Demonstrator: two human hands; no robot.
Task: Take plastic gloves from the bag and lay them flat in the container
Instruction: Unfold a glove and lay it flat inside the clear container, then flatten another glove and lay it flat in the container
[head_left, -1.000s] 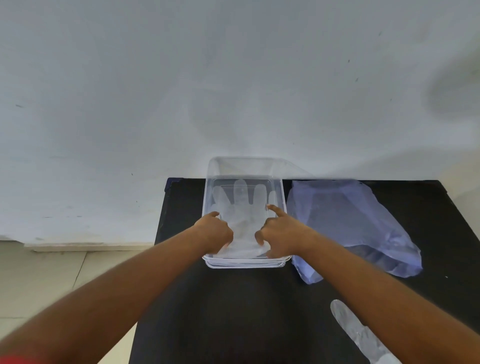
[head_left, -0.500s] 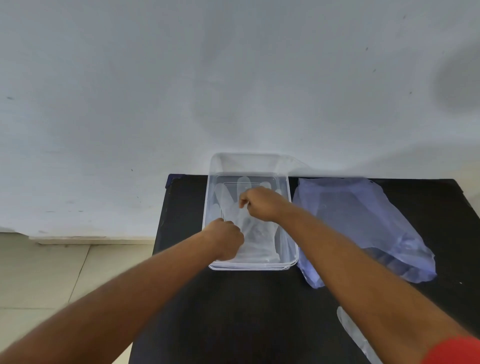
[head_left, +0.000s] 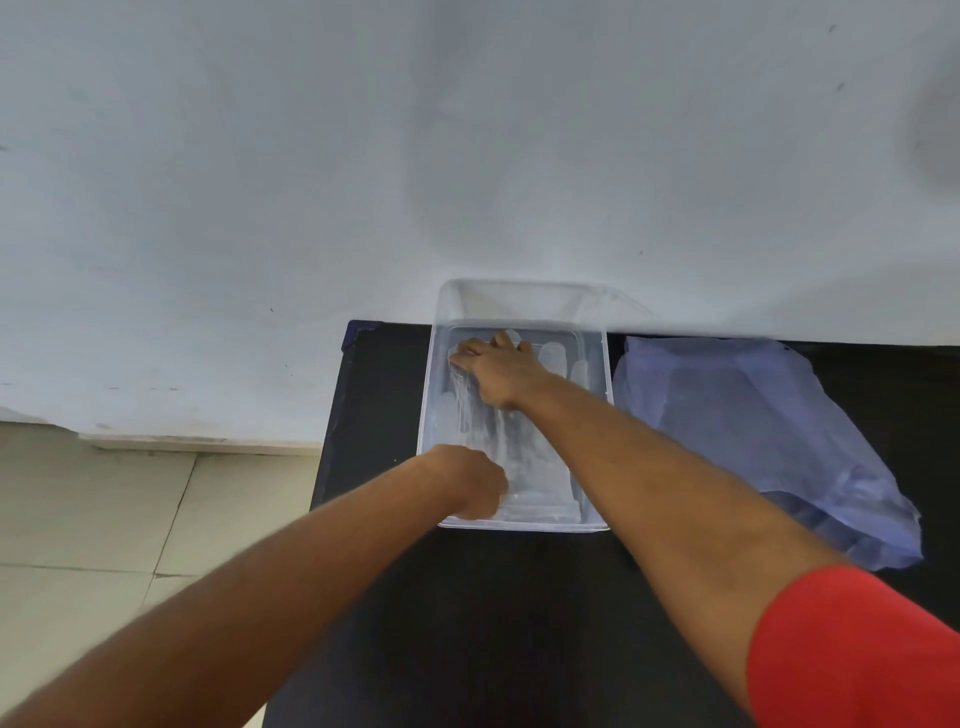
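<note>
Since the earlier frame, the right hand (head_left: 501, 371) had slid to the upper left of the clear plastic container (head_left: 597, 415), fingers spread flat on the glove (head_left: 519, 457), while the left hand (head_left: 475, 483) stayed curled, pinning its cuff at the near edge. Thin, limp and slippery, the film looked best held at cuff and fingertips; the crinkled bluish bag (head_left: 753, 431) lay beside it on the black tabletop (head_left: 493, 597).

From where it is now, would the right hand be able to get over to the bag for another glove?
Probably yes. The right hand is down in the container on the glove, and the bag lies just to its right on the table, with nothing between them but the low container wall.
</note>
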